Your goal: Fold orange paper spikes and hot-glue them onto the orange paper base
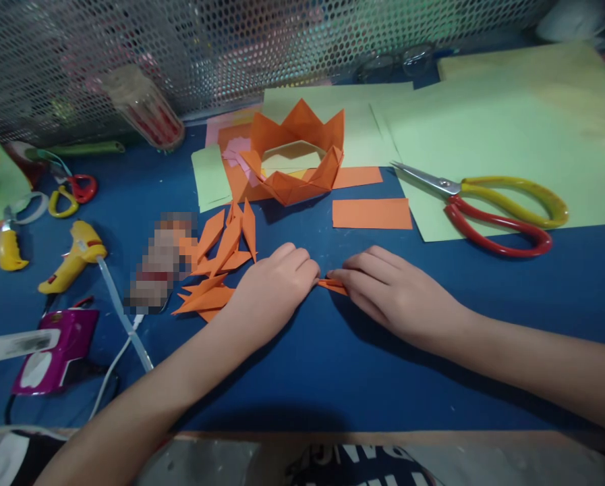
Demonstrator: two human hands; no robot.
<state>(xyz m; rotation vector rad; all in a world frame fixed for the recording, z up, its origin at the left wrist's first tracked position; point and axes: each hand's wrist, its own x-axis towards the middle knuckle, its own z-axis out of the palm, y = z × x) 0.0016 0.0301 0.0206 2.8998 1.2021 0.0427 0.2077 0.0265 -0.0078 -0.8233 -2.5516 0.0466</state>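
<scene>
A small folded piece of orange paper (333, 286) lies between my two hands, low over the blue table. My left hand (279, 280) pinches its left end, fingers closed. The fingers of my right hand (390, 283) press together on its right end and hide part of it. Just left of my left hand is a pile of folded orange paper pieces (226, 246), pointed at their ends. Beyond my hands stands an orange paper crown-like ring (302, 125) with pointed tips. A flat orange paper rectangle (371, 214) rests above my right hand.
Red-and-yellow-handled scissors (504, 202) lie on large green sheets (484, 121) at right. On the left are a yellow glue gun (77, 255), a purple box (54, 351), a cable and small scissors (72, 192). A jar (145, 108) leans near the perforated metal panel (221, 47) behind.
</scene>
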